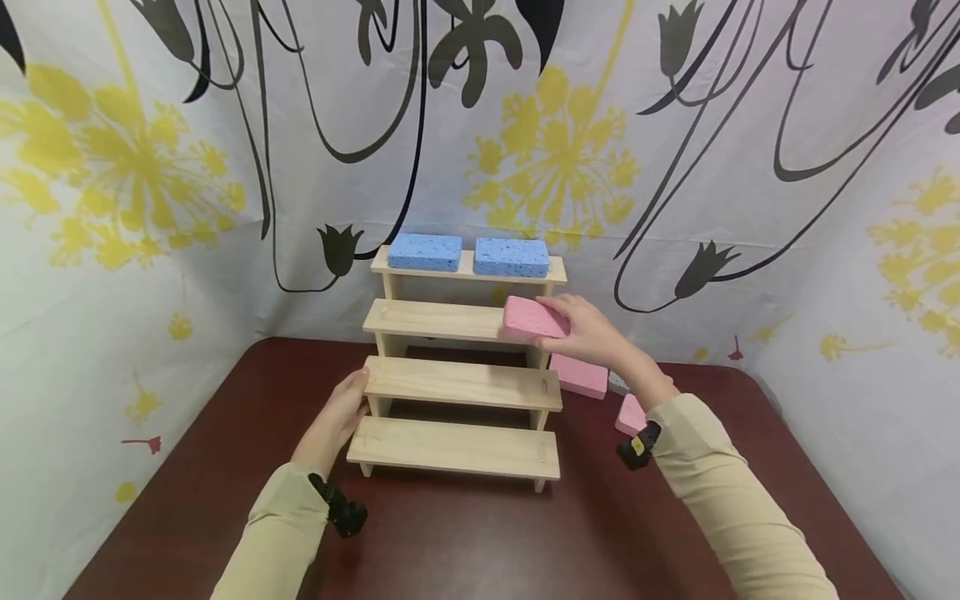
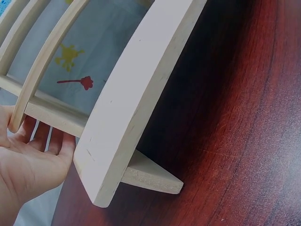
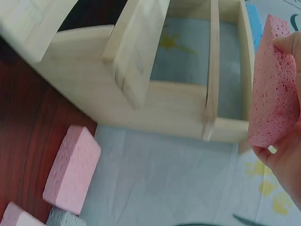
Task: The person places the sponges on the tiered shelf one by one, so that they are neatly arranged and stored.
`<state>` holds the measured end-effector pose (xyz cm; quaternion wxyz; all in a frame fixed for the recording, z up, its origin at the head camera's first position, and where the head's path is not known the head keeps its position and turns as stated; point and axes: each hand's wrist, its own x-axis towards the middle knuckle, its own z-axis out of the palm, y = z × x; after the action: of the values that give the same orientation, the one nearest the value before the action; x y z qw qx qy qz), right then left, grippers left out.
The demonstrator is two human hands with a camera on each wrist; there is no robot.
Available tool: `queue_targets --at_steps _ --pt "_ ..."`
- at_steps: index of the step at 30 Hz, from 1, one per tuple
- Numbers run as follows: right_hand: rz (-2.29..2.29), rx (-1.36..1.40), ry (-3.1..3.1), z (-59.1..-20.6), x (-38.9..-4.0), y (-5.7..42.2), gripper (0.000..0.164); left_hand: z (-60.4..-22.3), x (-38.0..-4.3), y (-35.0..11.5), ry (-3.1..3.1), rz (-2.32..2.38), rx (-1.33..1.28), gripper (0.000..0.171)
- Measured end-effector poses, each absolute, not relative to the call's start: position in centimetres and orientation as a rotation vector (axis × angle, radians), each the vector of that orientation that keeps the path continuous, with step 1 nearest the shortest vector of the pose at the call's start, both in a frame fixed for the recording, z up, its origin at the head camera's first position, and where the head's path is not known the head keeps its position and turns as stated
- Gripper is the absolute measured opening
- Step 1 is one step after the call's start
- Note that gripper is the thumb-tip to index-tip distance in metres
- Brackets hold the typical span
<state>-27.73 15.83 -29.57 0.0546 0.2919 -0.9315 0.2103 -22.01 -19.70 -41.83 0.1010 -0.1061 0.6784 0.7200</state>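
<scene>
Beige long sleeves (image 1: 731,492) are closest, cut off by the bottom of the head view. Left hand (image 1: 341,417) grips the left end of the second step up on a pale four-step wooden stand (image 1: 453,447) — fingers tucked behind the wood, tips hard to make out. Right hand (image 1: 592,332) pinches a pink rectangular sponge (image 1: 527,318) at the right end of the third step up, long axis running roughly along the step; fingers cover its right end, and I can't tell if it touches wood. Counting the rest: two light-blue rectangular sponges (image 1: 425,252) up top, two more pink blocks (image 1: 579,377) on the dark red-brown table (image 1: 450,542) — one partly behind the right wrist — plus one grey block (image 1: 617,383), mostly blocked.
</scene>
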Motion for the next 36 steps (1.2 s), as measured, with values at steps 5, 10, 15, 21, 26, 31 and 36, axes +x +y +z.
queue_targets --at_steps 5,10,15,21,26,31,36 --pt "0.648 0.958 -2.823 -30.3 -28.3 13.6 0.07 -42.2 -21.5 -19.7 2.006 2.127 -0.319 0.06" --pt "0.64 1.0 -2.836 -30.7 -29.0 11.3 0.07 -42.3 -21.3 -19.9 2.015 2.137 -0.317 0.059" --pt "0.599 1.01 -2.838 -30.9 -29.8 9.1 0.07 -42.3 -21.1 -19.9 2.014 2.164 -0.316 0.058" --pt "0.604 1.019 -2.84 -31.2 -30.9 6.9 0.071 -42.5 -21.3 -19.6 2.011 2.174 -0.324 0.056" --pt "0.571 1.025 -2.836 -31.2 -31.5 5.4 0.074 -42.6 -21.4 -19.5 2.027 2.162 -0.318 0.057" --pt "0.562 1.021 -2.855 -31.1 -32.0 4.0 0.074 -42.2 -21.7 -19.4 2.042 2.164 -0.34 0.057" --pt "0.56 1.06 -2.86 -31.2 -32.3 2.6 0.075 -42.3 -21.9 -19.5 2.058 2.168 -0.355 0.056"
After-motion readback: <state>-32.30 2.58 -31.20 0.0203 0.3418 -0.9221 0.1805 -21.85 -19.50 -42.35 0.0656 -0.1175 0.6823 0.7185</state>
